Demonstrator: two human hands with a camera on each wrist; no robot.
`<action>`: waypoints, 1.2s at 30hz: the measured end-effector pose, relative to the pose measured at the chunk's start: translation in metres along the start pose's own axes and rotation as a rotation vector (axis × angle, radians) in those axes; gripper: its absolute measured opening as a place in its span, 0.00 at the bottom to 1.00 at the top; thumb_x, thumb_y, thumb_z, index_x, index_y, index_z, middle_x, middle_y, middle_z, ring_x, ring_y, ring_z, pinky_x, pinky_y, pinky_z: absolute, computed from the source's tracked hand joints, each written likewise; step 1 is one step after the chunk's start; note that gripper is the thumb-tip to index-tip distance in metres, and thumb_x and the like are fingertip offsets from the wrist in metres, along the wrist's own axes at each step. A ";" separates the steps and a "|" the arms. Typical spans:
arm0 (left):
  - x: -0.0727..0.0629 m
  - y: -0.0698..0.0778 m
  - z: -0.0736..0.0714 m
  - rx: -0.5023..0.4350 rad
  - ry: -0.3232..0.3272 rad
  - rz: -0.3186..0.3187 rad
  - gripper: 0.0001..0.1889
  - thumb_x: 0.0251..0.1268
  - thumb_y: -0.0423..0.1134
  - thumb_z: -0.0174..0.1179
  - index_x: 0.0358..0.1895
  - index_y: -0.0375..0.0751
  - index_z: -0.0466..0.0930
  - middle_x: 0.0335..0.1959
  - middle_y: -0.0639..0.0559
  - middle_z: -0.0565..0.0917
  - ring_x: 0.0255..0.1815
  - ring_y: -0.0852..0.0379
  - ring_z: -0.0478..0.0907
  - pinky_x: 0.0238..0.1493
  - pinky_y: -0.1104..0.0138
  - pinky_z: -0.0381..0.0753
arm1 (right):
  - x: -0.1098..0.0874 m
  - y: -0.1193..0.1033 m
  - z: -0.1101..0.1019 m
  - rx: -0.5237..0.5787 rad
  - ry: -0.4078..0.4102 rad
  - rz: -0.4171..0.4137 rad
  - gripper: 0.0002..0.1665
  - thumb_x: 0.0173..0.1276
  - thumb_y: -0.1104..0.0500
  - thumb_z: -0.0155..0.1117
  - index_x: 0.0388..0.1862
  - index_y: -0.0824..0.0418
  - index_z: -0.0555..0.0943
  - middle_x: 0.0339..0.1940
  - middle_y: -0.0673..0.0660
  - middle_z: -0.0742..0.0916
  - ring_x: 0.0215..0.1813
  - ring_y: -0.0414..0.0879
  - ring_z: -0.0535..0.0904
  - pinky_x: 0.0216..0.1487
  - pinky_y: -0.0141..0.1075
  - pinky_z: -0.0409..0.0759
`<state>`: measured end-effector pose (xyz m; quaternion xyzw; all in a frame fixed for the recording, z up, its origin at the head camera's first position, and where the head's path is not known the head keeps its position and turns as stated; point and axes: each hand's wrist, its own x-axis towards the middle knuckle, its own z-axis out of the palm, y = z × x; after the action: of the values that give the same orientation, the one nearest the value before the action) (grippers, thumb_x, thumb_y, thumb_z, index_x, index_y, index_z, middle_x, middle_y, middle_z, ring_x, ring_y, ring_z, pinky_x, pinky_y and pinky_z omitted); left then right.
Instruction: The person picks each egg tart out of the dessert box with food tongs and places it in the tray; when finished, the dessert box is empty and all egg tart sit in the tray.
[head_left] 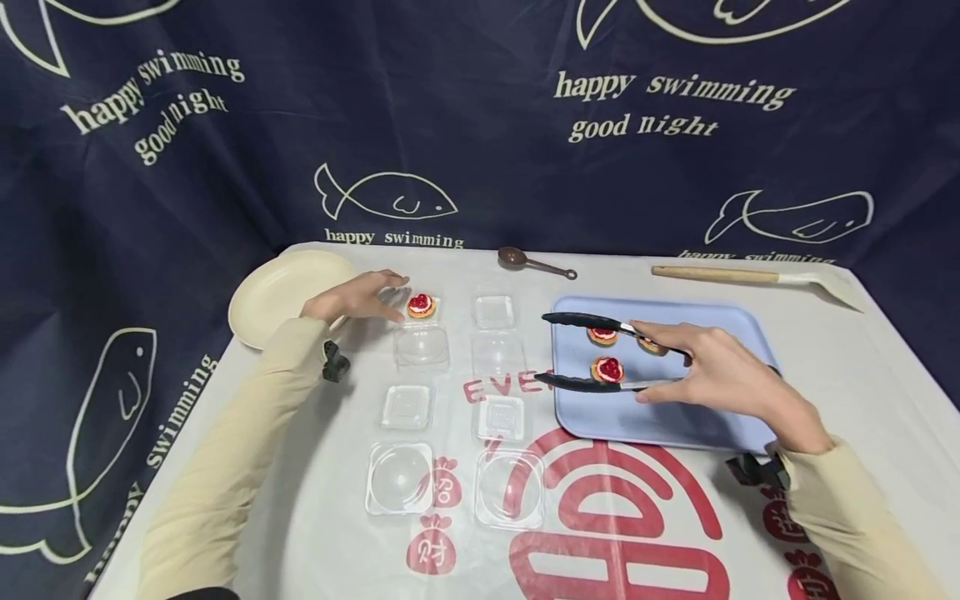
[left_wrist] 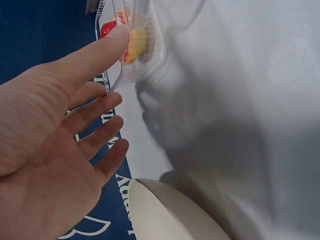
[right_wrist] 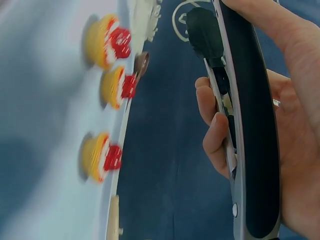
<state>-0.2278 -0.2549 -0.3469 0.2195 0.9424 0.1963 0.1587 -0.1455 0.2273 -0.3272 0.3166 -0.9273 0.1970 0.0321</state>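
My left hand (head_left: 356,297) is at the left side of an open clear plastic box (left_wrist: 156,52); its thumb and index finger pinch the rim. Inside sits a small fruit tart (head_left: 421,306) with a red topping, and the box's lid (head_left: 422,350) lies folded out toward me. My right hand (head_left: 723,375) grips black-tipped metal tongs (head_left: 581,320), spread apart over a light blue tray (head_left: 667,421). Three tarts (head_left: 607,370) lie on the tray, partly covered by the tongs in the head view. Nothing is clamped between the tong tips.
Three more open clear boxes (head_left: 493,312) stand around the middle of the table. A cream plate (head_left: 262,292) is at the far left. Along the back lie a brown spoon (head_left: 513,257) and a wooden-handled spatula (head_left: 720,273). A dark blue curtain (head_left: 510,150) hangs behind.
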 end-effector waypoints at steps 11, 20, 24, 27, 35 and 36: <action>0.006 0.000 -0.001 -0.096 0.022 -0.109 0.36 0.53 0.35 0.71 0.64 0.23 0.68 0.67 0.32 0.70 0.71 0.36 0.62 0.74 0.51 0.57 | 0.077 -0.024 0.012 0.098 -0.093 -0.030 0.55 0.44 0.36 0.79 0.69 0.59 0.73 0.60 0.58 0.83 0.37 0.43 0.79 0.40 0.40 0.76; 0.012 0.003 -0.002 -0.109 0.028 -0.147 0.35 0.50 0.33 0.73 0.62 0.22 0.71 0.65 0.31 0.71 0.69 0.36 0.65 0.73 0.51 0.60 | 0.152 -0.045 0.029 0.055 -0.157 -0.068 0.53 0.45 0.38 0.80 0.69 0.58 0.73 0.51 0.60 0.87 0.33 0.44 0.81 0.29 0.37 0.74; 0.014 0.005 0.000 -0.121 0.020 -0.158 0.35 0.50 0.33 0.73 0.63 0.23 0.70 0.66 0.32 0.71 0.70 0.37 0.64 0.74 0.52 0.59 | 0.177 -0.053 0.037 0.024 -0.222 -0.051 0.52 0.45 0.37 0.79 0.68 0.56 0.74 0.52 0.61 0.87 0.42 0.47 0.85 0.25 0.37 0.75; 0.015 0.006 0.000 -0.108 0.015 -0.161 0.35 0.51 0.33 0.73 0.63 0.23 0.71 0.66 0.33 0.71 0.70 0.38 0.65 0.73 0.53 0.60 | 0.190 -0.057 0.042 0.006 -0.262 -0.046 0.50 0.47 0.37 0.78 0.68 0.54 0.74 0.57 0.57 0.85 0.43 0.46 0.84 0.20 0.35 0.72; 0.011 0.006 0.000 -0.105 0.010 -0.192 0.34 0.51 0.33 0.72 0.63 0.24 0.71 0.67 0.34 0.70 0.70 0.38 0.64 0.73 0.53 0.60 | 0.214 -0.071 0.051 -0.058 -0.302 -0.055 0.47 0.46 0.38 0.78 0.66 0.52 0.76 0.11 0.51 0.74 0.18 0.40 0.56 0.17 0.34 0.57; 0.011 0.006 -0.001 -0.104 0.011 -0.194 0.34 0.51 0.32 0.72 0.63 0.24 0.71 0.67 0.34 0.70 0.70 0.38 0.65 0.73 0.52 0.61 | 0.216 -0.073 0.052 -0.064 -0.303 -0.057 0.47 0.46 0.38 0.79 0.65 0.52 0.77 0.15 0.53 0.79 0.18 0.40 0.57 0.18 0.35 0.60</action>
<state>-0.2351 -0.2453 -0.3462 0.1178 0.9486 0.2299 0.1827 -0.2705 0.0307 -0.3098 0.3678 -0.9180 0.1162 -0.0924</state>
